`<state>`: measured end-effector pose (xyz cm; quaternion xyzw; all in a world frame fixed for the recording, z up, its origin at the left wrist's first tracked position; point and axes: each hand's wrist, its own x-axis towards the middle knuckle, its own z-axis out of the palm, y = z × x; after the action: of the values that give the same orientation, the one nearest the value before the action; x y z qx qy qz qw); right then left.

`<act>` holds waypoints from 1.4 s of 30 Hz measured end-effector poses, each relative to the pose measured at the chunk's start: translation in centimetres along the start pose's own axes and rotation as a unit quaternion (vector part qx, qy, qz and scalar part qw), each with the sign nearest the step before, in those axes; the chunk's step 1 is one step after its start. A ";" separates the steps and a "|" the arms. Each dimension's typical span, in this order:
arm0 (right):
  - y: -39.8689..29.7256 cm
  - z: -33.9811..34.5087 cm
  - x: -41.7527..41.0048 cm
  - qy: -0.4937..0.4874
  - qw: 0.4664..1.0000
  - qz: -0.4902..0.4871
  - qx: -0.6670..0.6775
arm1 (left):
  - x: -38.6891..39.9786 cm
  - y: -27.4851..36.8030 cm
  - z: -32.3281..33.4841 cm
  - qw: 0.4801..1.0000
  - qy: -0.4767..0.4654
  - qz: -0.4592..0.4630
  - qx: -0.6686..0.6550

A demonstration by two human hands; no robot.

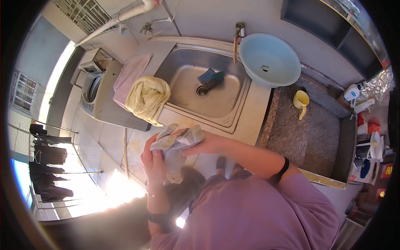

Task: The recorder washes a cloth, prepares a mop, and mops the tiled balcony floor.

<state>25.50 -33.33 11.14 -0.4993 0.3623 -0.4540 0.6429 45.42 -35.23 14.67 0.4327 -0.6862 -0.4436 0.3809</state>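
Note:
Between both hands hangs a crumpled grey-white cloth (178,140), held in front of the counter's near edge. My left hand (153,159) grips its left side with the thumb on the cloth. On the other side my right hand (200,147) holds it, with its fingers partly hidden behind the folds. A damp-looking yellow towel (147,97) lies bunched on the counter at the sink's left corner. Beyond it, a pink cloth (132,73) is spread. In the stainless steel sink (187,100), a blue sponge-like pad (206,75) and a dark scrubber (214,83) rest near the drain.
A light-blue plastic basin (265,59) leans against the wall beside a tap (239,28). To the right, a yellow dipper (301,99) sits in a stone trough (306,134). A washing machine (100,90) stands left, and dark clothes (50,156) hang on a rack.

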 end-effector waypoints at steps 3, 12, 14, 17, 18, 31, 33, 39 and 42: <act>3.6 1.9 1.7 -0.020 0.998 -0.042 -0.034 | 0.0 -1.1 -2.2 0.990 0.131 0.020 -0.052; 3.8 4.1 4.2 0.057 0.977 -0.059 -0.195 | 0.8 -5.9 -8.1 0.922 0.377 -0.002 -0.084; 4.1 4.4 4.6 0.049 0.949 0.003 -0.311 | 1.4 -7.9 -9.5 0.933 0.357 0.013 -0.047; 6.0 3.7 5.3 0.061 0.994 0.009 -0.089 | 3.5 -8.6 -10.9 0.941 0.336 0.040 -0.027; 5.7 3.6 5.3 0.067 0.994 0.013 -0.090 | 4.3 -8.8 -11.4 0.936 0.346 0.044 -0.042; 0.0 -9.6 11.6 0.467 0.881 -0.078 0.018 | 30.9 -6.8 -5.6 0.988 0.042 0.113 0.102; 3.3 -13.1 8.6 0.523 0.846 -0.075 -0.070 | 30.8 -10.2 -2.8 0.963 -0.027 0.189 0.189; 11.4 -12.5 -9.3 0.575 0.807 0.127 0.039 | 19.5 -21.4 5.1 0.914 -0.134 0.154 0.350; 12.9 -10.5 -17.7 0.661 0.737 0.111 0.083 | 13.6 -21.9 7.9 0.921 -0.143 0.216 0.291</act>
<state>12.99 -18.73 -3.69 0.0256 0.7101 -0.6232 0.3265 39.32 -50.80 -6.44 0.2979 -0.9090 -0.1885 0.2222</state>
